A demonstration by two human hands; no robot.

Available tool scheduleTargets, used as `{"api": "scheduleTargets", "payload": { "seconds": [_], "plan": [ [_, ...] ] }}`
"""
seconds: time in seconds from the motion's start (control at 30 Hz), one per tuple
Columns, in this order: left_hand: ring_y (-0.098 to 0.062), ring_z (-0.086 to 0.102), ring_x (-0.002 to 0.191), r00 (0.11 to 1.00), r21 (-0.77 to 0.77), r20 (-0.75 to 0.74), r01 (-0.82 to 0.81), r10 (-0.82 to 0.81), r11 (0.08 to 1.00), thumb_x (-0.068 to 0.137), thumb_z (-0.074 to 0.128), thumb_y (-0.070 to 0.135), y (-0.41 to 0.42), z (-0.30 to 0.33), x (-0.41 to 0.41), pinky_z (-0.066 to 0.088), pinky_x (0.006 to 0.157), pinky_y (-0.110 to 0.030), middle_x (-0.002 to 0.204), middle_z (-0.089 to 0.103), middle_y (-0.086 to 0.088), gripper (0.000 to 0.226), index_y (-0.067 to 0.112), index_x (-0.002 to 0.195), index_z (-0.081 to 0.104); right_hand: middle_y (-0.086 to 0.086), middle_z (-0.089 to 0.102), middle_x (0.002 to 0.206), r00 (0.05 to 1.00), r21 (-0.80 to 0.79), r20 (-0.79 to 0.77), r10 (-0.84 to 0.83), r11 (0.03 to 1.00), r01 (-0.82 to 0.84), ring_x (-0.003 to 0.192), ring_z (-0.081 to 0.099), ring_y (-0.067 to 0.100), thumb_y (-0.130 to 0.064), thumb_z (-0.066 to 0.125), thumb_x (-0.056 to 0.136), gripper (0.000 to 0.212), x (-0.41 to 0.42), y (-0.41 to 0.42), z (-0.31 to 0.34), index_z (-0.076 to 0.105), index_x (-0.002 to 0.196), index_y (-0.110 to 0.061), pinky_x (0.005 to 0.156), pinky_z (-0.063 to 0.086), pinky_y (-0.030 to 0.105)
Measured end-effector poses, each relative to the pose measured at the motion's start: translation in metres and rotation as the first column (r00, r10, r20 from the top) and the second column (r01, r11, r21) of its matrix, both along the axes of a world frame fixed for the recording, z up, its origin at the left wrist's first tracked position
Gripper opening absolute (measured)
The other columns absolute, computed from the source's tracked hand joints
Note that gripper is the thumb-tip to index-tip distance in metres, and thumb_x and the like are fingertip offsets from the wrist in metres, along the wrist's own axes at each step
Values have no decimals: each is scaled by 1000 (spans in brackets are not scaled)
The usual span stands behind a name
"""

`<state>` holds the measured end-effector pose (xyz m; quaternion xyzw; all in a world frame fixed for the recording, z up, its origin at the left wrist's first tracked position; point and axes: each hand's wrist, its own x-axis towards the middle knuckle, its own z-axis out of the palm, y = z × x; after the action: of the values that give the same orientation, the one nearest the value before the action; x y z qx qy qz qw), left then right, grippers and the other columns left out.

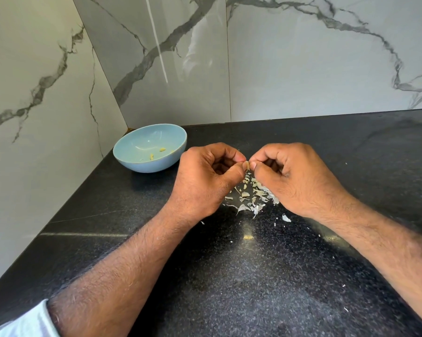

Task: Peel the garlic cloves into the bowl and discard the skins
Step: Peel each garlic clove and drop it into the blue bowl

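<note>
While your two bare forearms reach forward from the bottom edge, a pale sleeve (pixel 22 322) shows at your left elbow, nearest of all. Beneath your arms lies a black speckled surface (pixel 253 276) with a few white flecks scattered on it. Farther out, a loose heap of papery garlic skins (pixel 252 197) lies on the surface between your wrists and partly under your right hand. Just above that heap your hands meet. Your left hand (pixel 205 181) has its fingers curled in, thumb and forefinger pinching a small garlic clove (pixel 247 165). Your right hand (pixel 295 176) is curled the same way, its thumb and forefinger tips pinching the other side of the same clove, so both hands hold it in the air over the skins. Beyond your left hand, near the corner, a light blue bowl (pixel 142 164) stands on the surface, apart from your knuckles. A few pale yellow peeled cloves (pixel 162 149) lie inside it. Farthest away, white marble wall panels (pixel 302 69) with grey veins rise behind the surface and along its left side.
</note>
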<state>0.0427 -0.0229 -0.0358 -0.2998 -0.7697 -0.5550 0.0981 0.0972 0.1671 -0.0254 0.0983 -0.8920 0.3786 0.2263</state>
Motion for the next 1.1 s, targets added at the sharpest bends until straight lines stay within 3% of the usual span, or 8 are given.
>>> {"api": "scheduleTargets", "payload": {
  "seconds": [0.2, 0.47, 0.6, 0.7, 0.77, 0.9, 1.0, 1.1],
  "plan": [
    [-28, 80, 80, 989, 67, 111, 86, -93, 994, 93, 83, 10, -2, 1, -2, 66, 75, -44, 84, 81, -7, 8, 8, 98, 78, -10, 65, 66, 999, 19, -19, 35, 999, -34, 59, 59, 4, -17, 72, 94, 12, 0, 2, 3, 75, 84, -20, 51, 43, 13],
    [-28, 76, 78, 960, 224, 202, 148, -194, 963, 91, 80, 0, -6, 6, -2, 62, 76, -33, 84, 78, -21, 12, -6, 100, 75, -13, 61, 62, 999, -67, 13, 50, 997, -49, 52, 49, 2, -17, 70, 95, 14, 1, 1, 5, 73, 82, -22, 47, 38, 15],
    [-28, 78, 81, 948, 309, 225, 151, -227, 939, 91, 77, -4, -8, 9, -1, 62, 77, -31, 89, 77, -26, 14, -11, 102, 73, -15, 60, 59, 998, -201, 55, 40, 979, -28, 52, 47, 2, -20, 71, 95, 15, -1, 0, 5, 74, 81, -23, 49, 41, 23],
    [-28, 78, 83, 943, 336, 232, 151, -237, 930, 90, 78, -3, -9, 9, -3, 62, 78, -31, 92, 78, -25, 15, -9, 103, 73, -2, 69, 62, 987, -302, 161, -15, 951, 64, 57, 61, 18, -21, 73, 92, 17, -5, 5, 1, 77, 75, -19, 64, 59, 44],
    [-30, 78, 85, 941, 346, 235, 151, -242, 926, 89, 79, 1, -9, 10, -2, 62, 79, -33, 93, 79, -24, 16, -6, 102, 75, 3, 75, 70, 957, -230, 290, -15, 969, 85, 67, 71, 30, -20, 75, 89, 14, -7, 9, -1, 77, 75, -18, 74, 64, 52],
    [-34, 79, 89, 931, 387, 262, 139, -254, 911, 84, 80, 8, -9, 12, -2, 63, 80, -34, 96, 79, -24, 21, -3, 102, 76, -15, 75, 76, 959, -53, 282, -24, 998, 41, 64, 67, -4, -21, 76, 91, 11, -2, 9, 3, 80, 86, -30, 62, 53, 15],
    [-35, 79, 90, 923, 403, 288, 124, -255, 907, 83, 80, 8, -9, 11, -4, 62, 80, -34, 98, 79, -26, 26, -6, 105, 75, -10, 75, 67, 958, -74, 287, -25, 996, 48, 61, 72, 5, -44, 71, 96, 31, 0, 7, 8, 80, 74, -23, 66, 59, 24],
    [-36, 79, 92, 920, 422, 297, 113, -255, 899, 82, 81, 4, -10, 11, -6, 63, 80, -35, 98, 78, -27, 23, -5, 103, 76, -6, 67, 57, 958, -2, 247, -142, 989, 147, 48, 60, 6, -31, 89, 80, 28, -2, 12, 8, 70, 63, -18, 52, 53, 24]
  ]
}}
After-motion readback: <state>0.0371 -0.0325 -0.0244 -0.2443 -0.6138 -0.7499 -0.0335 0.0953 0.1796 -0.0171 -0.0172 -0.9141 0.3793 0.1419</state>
